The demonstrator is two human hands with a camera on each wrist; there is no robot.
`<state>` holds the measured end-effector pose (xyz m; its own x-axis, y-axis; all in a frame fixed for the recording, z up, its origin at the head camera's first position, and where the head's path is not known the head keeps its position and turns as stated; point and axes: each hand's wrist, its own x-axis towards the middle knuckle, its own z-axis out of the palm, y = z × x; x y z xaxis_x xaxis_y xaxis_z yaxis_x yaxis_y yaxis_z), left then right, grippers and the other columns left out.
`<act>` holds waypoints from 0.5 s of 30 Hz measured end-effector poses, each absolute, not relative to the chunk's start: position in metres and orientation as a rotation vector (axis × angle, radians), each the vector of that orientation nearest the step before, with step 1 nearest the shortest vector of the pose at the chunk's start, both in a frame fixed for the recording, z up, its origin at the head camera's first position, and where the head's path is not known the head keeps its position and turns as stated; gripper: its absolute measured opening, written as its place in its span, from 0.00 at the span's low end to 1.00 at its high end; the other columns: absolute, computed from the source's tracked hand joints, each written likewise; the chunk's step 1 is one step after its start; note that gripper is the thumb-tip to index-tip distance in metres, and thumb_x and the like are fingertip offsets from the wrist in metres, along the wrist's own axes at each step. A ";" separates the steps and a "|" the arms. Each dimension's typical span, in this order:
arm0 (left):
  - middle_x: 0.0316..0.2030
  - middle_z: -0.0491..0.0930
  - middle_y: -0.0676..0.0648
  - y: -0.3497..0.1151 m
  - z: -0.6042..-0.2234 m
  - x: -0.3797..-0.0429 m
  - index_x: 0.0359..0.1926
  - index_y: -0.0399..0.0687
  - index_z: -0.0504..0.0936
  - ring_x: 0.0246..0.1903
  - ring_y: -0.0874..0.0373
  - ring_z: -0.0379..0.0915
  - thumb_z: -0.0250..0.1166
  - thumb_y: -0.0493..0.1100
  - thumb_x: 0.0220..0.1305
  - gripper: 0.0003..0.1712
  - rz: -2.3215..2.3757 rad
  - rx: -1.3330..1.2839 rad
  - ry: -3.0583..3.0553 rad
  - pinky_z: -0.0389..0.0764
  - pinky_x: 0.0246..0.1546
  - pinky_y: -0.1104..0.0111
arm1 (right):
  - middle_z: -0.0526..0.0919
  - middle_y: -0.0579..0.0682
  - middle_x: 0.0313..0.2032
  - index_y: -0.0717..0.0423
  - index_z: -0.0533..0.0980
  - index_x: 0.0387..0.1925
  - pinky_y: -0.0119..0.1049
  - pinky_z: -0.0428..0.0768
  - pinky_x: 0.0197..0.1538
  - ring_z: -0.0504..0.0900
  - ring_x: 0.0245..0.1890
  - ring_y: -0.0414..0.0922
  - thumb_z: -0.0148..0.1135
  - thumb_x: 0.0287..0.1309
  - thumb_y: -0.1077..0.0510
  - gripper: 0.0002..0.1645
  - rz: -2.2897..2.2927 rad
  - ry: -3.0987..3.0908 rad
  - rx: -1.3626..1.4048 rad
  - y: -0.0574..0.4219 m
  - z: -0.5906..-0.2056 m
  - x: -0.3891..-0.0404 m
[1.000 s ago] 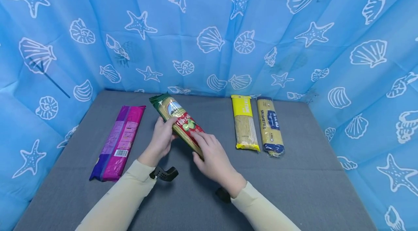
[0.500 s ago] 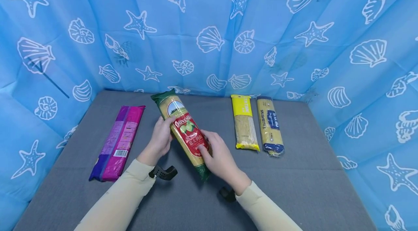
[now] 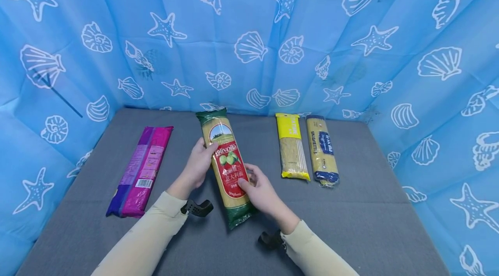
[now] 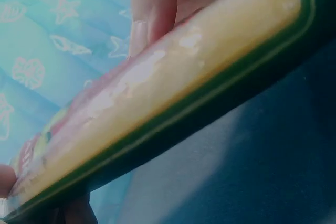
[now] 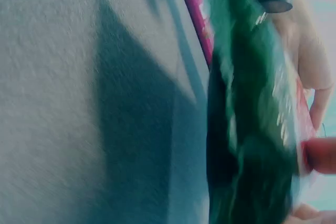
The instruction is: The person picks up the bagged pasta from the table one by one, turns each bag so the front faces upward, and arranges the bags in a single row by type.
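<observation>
"Packet in magenta and purple, far left?"
"Flat on the grey table, printed side up."
"Left hand?"
"Grips the Olivoilà spaghetti by its left edge, thumb on the front."
"Spaghetti's spot?"
"Between both hands, slanted, front up, held off the surface."
"Right hand?"
"Holds the lower right side, thumb on the front too."
"Rest, rightward?"
"Yellow-ended packet, then blue-ended spaghetti packet just beside it, both lying flat."
</observation>
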<state>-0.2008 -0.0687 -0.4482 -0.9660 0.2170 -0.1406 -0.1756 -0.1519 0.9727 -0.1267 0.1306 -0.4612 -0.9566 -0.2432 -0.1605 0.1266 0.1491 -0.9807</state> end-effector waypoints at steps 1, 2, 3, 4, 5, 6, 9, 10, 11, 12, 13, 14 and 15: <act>0.54 0.74 0.37 -0.068 -0.450 -0.201 0.68 0.47 0.56 0.48 0.48 0.77 0.48 0.51 0.76 0.26 2.190 0.059 1.884 0.78 0.49 0.58 | 0.77 0.62 0.51 0.63 0.57 0.68 0.46 0.81 0.46 0.80 0.47 0.52 0.53 0.69 0.62 0.30 -1.891 2.145 -0.097 0.130 -0.462 -0.126; 0.54 0.74 0.38 -0.067 -0.451 -0.201 0.68 0.47 0.57 0.48 0.48 0.77 0.49 0.51 0.76 0.26 2.178 0.069 1.909 0.78 0.49 0.58 | 0.77 0.61 0.51 0.63 0.57 0.68 0.45 0.81 0.46 0.80 0.47 0.52 0.53 0.69 0.63 0.30 -1.899 2.151 -0.087 0.130 -0.463 -0.126; 0.54 0.73 0.38 -0.067 -0.452 -0.201 0.68 0.47 0.57 0.48 0.48 0.77 0.49 0.51 0.76 0.26 2.167 0.079 1.929 0.79 0.49 0.58 | 0.76 0.61 0.51 0.62 0.57 0.69 0.45 0.81 0.46 0.79 0.47 0.51 0.53 0.69 0.62 0.30 -1.911 2.154 -0.077 0.130 -0.465 -0.125; 0.54 0.73 0.38 -0.066 -0.453 -0.201 0.68 0.47 0.57 0.49 0.48 0.77 0.49 0.50 0.75 0.26 2.157 0.090 1.946 0.79 0.49 0.58 | 0.76 0.60 0.51 0.61 0.57 0.69 0.44 0.81 0.45 0.79 0.47 0.51 0.53 0.69 0.62 0.30 -1.927 2.157 -0.072 0.130 -0.466 -0.124; 0.54 0.73 0.39 -0.065 -0.454 -0.201 0.68 0.47 0.57 0.49 0.48 0.76 0.50 0.50 0.75 0.26 2.148 0.094 1.964 0.79 0.48 0.59 | 0.76 0.60 0.51 0.60 0.57 0.69 0.44 0.81 0.45 0.79 0.46 0.50 0.53 0.70 0.61 0.30 -1.940 2.162 -0.071 0.129 -0.468 -0.124; 0.54 0.73 0.40 -0.065 -0.454 -0.201 0.68 0.48 0.57 0.49 0.48 0.76 0.50 0.50 0.75 0.26 2.142 0.095 1.979 0.79 0.48 0.59 | 0.76 0.59 0.51 0.59 0.57 0.69 0.43 0.81 0.45 0.79 0.47 0.50 0.53 0.70 0.61 0.30 -1.956 2.168 -0.073 0.129 -0.469 -0.123; 0.54 0.74 0.42 -0.062 -0.455 -0.201 0.68 0.51 0.58 0.49 0.49 0.77 0.53 0.49 0.74 0.26 2.129 0.092 1.999 0.80 0.48 0.59 | 0.75 0.60 0.51 0.59 0.57 0.69 0.43 0.81 0.44 0.79 0.46 0.51 0.53 0.70 0.60 0.30 -2.007 2.197 -0.087 0.127 -0.470 -0.122; 0.55 0.74 0.42 -0.061 -0.455 -0.201 0.68 0.51 0.58 0.50 0.49 0.77 0.53 0.49 0.74 0.27 2.121 0.097 2.008 0.80 0.48 0.59 | 0.75 0.60 0.51 0.59 0.57 0.68 0.43 0.81 0.44 0.79 0.46 0.51 0.54 0.70 0.60 0.30 -2.023 2.206 -0.084 0.127 -0.470 -0.123; 0.55 0.74 0.43 -0.060 -0.455 -0.201 0.69 0.52 0.58 0.50 0.50 0.77 0.54 0.48 0.73 0.28 2.114 0.095 2.015 0.80 0.48 0.60 | 0.75 0.61 0.52 0.59 0.57 0.68 0.43 0.82 0.43 0.79 0.46 0.51 0.54 0.69 0.61 0.30 -2.036 2.220 -0.088 0.127 -0.470 -0.123; 0.56 0.74 0.44 -0.058 -0.455 -0.201 0.69 0.52 0.57 0.50 0.50 0.77 0.55 0.48 0.73 0.28 2.107 0.096 2.024 0.80 0.48 0.60 | 0.75 0.61 0.52 0.60 0.57 0.68 0.43 0.82 0.43 0.79 0.46 0.51 0.54 0.69 0.61 0.30 -2.048 2.231 -0.088 0.127 -0.471 -0.123; 0.56 0.74 0.44 -0.057 -0.455 -0.201 0.69 0.53 0.57 0.50 0.50 0.77 0.56 0.48 0.72 0.29 2.102 0.099 2.029 0.80 0.48 0.60 | 0.75 0.61 0.52 0.60 0.57 0.68 0.43 0.82 0.43 0.80 0.46 0.52 0.54 0.69 0.62 0.30 -2.055 2.244 -0.090 0.127 -0.470 -0.123; 0.57 0.73 0.43 -0.056 -0.455 -0.201 0.70 0.52 0.57 0.51 0.50 0.76 0.56 0.48 0.72 0.30 2.098 0.107 2.039 0.80 0.48 0.59 | 0.75 0.62 0.52 0.60 0.57 0.68 0.44 0.82 0.43 0.80 0.46 0.52 0.54 0.69 0.62 0.30 -2.059 2.253 -0.087 0.128 -0.471 -0.124; 0.57 0.73 0.43 -0.054 -0.455 -0.200 0.70 0.52 0.56 0.51 0.50 0.76 0.56 0.48 0.72 0.31 2.094 0.114 2.049 0.80 0.48 0.59 | 0.74 0.62 0.53 0.60 0.57 0.68 0.44 0.82 0.44 0.80 0.47 0.52 0.54 0.69 0.62 0.30 -2.064 2.257 -0.087 0.128 -0.470 -0.124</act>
<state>-0.2004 -0.0541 -0.4549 -0.9752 0.2020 -0.0902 -0.0946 -0.0122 0.9954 -0.1242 0.1284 -0.4704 -0.9950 -0.0970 -0.0222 0.0135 0.0901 -0.9958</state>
